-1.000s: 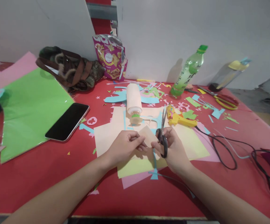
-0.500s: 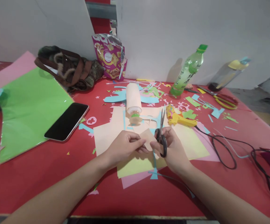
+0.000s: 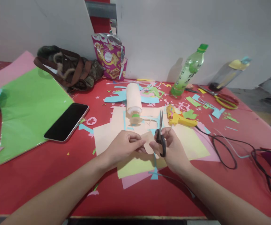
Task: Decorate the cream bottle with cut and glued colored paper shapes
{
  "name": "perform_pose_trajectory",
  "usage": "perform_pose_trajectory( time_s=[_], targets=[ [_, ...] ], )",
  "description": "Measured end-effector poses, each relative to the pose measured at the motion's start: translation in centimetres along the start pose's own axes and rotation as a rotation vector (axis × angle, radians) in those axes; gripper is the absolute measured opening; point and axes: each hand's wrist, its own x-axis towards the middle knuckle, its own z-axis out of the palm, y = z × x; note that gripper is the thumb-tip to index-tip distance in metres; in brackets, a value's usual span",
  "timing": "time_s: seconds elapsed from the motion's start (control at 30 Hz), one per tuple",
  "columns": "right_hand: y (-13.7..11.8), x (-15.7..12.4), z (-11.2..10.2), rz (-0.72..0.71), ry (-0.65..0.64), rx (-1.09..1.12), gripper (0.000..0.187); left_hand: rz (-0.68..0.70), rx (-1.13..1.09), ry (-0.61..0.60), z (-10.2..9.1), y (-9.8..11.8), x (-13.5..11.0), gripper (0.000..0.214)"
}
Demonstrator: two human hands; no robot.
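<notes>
Between thumb and fingers, my left hand (image 3: 127, 145) pinches a small cream piece of paper (image 3: 149, 139). My right hand (image 3: 174, 151) is closed on black-handled scissors (image 3: 160, 137), their blades pointing up and away from me. The right thumb reaches to the paper's right edge. Below both hands lie stacked cream, yellow and pink sheets (image 3: 135, 168) with light-blue strips on top. Just beyond them, a bottle wrapped in cream paper (image 3: 134, 98) lies on its side, its green cap toward me, over blue wing-like paper shapes (image 3: 150, 99).
A yellow glue gun (image 3: 181, 120) with a black cable (image 3: 219, 150) lies to the right. Behind it a green-capped bottle (image 3: 189, 70) leans near larger scissors (image 3: 225, 101). A phone (image 3: 67, 122), green sheets (image 3: 30, 109), a bag (image 3: 67, 68) and a snack pouch (image 3: 109, 57) occupy the left.
The small cream paper has turned slightly between my hands and shows a rounder lower edge. My right hand and the scissors have shifted a little to the left.
</notes>
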Motion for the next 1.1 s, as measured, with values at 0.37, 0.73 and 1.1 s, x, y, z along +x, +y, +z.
perform_pose_trajectory(
  time_s=[0.37, 0.73, 1.1],
  targets=[
    [0.13, 0.04, -0.01, -0.023, -0.001, -0.021, 0.042, -0.050, 0.052, -0.080, 0.21, 0.23, -0.27, 0.024],
    [0.04, 0.05, -0.01, -0.024, 0.019, -0.029, 0.044, -0.070, 0.019, -0.086, 0.21, 0.35, -0.27, 0.021],
    [-0.06, 0.02, 0.02, -0.013, 0.021, -0.020, 0.045, -0.092, -0.010, -0.089, 0.11, 0.10, -0.14, 0.020]
  ],
)
